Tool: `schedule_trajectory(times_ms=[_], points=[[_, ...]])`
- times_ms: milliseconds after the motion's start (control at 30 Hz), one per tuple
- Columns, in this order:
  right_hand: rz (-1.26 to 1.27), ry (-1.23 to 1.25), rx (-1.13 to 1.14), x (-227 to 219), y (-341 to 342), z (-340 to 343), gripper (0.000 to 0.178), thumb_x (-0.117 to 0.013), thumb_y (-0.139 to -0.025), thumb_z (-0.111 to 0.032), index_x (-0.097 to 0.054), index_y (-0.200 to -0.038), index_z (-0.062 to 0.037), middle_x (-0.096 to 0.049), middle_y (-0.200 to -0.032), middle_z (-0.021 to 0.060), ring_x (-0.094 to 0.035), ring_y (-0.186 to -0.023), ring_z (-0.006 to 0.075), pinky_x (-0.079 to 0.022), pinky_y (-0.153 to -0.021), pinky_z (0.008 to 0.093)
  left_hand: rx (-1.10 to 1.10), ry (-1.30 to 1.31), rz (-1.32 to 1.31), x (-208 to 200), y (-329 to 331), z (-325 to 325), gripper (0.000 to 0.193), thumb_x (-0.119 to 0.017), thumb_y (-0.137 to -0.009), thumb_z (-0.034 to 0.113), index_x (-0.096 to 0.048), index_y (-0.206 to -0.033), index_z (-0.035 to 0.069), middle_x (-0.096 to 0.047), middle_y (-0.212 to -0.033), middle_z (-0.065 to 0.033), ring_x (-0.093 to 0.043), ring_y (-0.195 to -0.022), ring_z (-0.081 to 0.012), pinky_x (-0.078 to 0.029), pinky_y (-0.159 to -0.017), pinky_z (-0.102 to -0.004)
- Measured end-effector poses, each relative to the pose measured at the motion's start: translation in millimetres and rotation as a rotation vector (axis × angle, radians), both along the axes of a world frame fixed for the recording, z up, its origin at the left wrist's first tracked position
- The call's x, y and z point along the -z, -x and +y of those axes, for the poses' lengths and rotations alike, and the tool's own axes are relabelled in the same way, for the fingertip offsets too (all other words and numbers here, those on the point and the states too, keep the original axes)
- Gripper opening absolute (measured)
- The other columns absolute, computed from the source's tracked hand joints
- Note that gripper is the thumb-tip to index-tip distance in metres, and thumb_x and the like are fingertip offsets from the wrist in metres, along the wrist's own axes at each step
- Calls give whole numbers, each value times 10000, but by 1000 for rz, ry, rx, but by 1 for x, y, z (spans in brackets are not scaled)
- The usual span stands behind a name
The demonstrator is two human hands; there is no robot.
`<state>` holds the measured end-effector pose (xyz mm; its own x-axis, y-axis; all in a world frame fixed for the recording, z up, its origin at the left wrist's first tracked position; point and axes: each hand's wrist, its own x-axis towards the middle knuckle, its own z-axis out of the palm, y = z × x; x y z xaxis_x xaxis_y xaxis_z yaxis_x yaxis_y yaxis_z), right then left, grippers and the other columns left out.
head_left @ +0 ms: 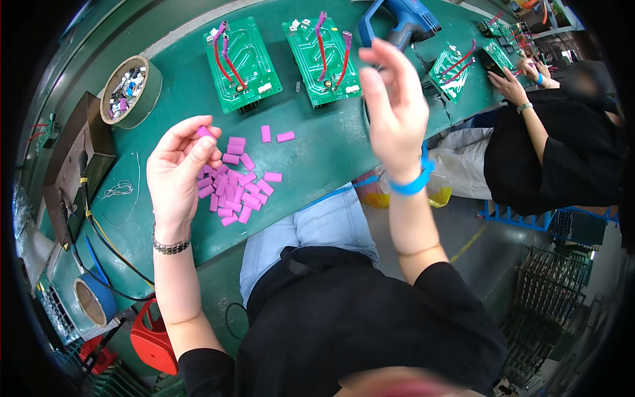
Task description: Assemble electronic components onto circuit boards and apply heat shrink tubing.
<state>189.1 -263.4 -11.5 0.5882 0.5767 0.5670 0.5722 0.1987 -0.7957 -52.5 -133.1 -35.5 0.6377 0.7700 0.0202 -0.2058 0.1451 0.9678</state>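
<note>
My left hand (173, 173) pinches a short purple sleeve (205, 132) between thumb and fingers. Right beside it a loose pile of similar purple sleeves (233, 190) lies on the green table, with a couple lying apart. My right hand (397, 116) is raised with thumb and fingers apart, and nothing shows in it. It is nearest to a green circuit board (329, 59) with two red wires standing up, purple sleeves at their ends. A second such board (239, 63) stands to its left, also with two purple-tipped red wires.
A blue hand-held power tool (405, 23) lies behind my right hand. At the left are a round tub (153, 86) of small parts, a metal box (83, 149), cables and thin wire (119, 190). A co-worker (549, 142) handles boards at the right, near another board (450, 71).
</note>
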Motion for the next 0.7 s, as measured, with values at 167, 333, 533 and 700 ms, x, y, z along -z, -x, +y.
schedule_trajectory(times_ms=[167, 333, 533, 700], points=[[-525, 233, -117, -25, -39, 35, 268, -655, -865, -209, -658, -1066, -32, -681, -947, 82, -624, -697, 109, -498, -631, 274, 13, -15, -14, -3, -4, 2, 279, -625, -884, 27, -584, -1154, -29, -644, -973, -103, -597, -738, -104, -518, -660, -237], [-154, 205, -215, -63, -60, 39, 205, -628, -882, -203, -701, -982, -40, -710, -829, 79, -677, -763, 124, -514, -686, 247, -45, 18, 35, 5, 0, 7, 276, -624, -885, 32, -581, -1151, -30, -640, -980, -101, -586, -734, -109, -507, -657, -237], [-233, 238, -102, -99, -87, 43, 186, -601, -894, -174, -676, -940, -10, -648, -763, 26, -572, -687, 78, -467, -631, 233, -23, 23, 34, 5, -2, 4, 275, -633, -883, 42, -586, -1146, -24, -638, -982, -100, -585, -730, -108, -507, -653, -233], [-87, 195, -177, -125, -122, 57, 225, -595, -909, -192, -691, -931, 11, -667, -756, 44, -585, -648, 64, -474, -582, 211, -21, 23, 19, 4, -3, 5, 267, -632, -885, 44, -591, -1140, -25, -641, -969, -96, -593, -738, -108, -513, -646, -233]])
